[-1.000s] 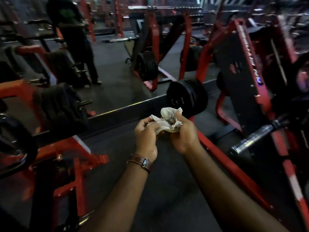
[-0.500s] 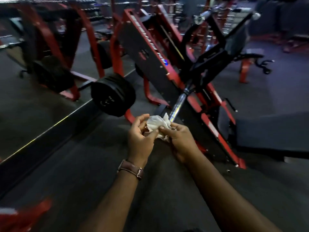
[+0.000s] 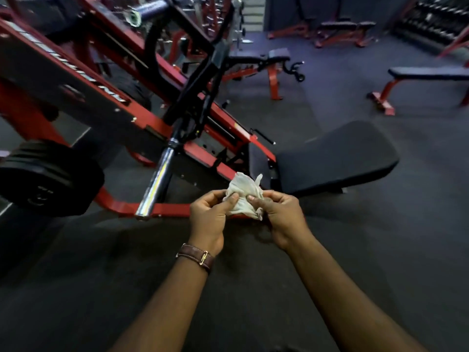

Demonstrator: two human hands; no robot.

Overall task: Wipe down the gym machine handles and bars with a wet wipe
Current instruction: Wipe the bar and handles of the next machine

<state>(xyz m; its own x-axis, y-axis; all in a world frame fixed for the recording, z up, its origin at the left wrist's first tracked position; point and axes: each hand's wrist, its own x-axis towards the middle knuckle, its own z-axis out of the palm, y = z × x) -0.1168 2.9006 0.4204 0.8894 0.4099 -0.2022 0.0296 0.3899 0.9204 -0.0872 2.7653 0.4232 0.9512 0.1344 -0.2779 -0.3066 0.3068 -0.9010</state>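
Note:
A crumpled, greyish white wet wipe [image 3: 243, 193] is held between both my hands in front of me. My left hand [image 3: 209, 217], with a brown watch strap at the wrist, pinches its left side. My right hand [image 3: 280, 215] pinches its right side. A chrome bar [image 3: 158, 179] of the red and black machine [image 3: 142, 115] juts toward me, to the left of my hands and apart from them. Black handles [image 3: 200, 80] rise above the bar.
Stacked black weight plates [image 3: 48, 179] hang at the left. A black padded seat [image 3: 337, 158] lies right of the machine. Red-framed benches [image 3: 426, 74] and a dumbbell rack [image 3: 436, 19] stand further back on the dark rubber floor [image 3: 101, 288].
My view has swung to the right, bringing the machine's chrome bar, seat pad and benches into sight. Both hands keep working the wipe between their fingers.

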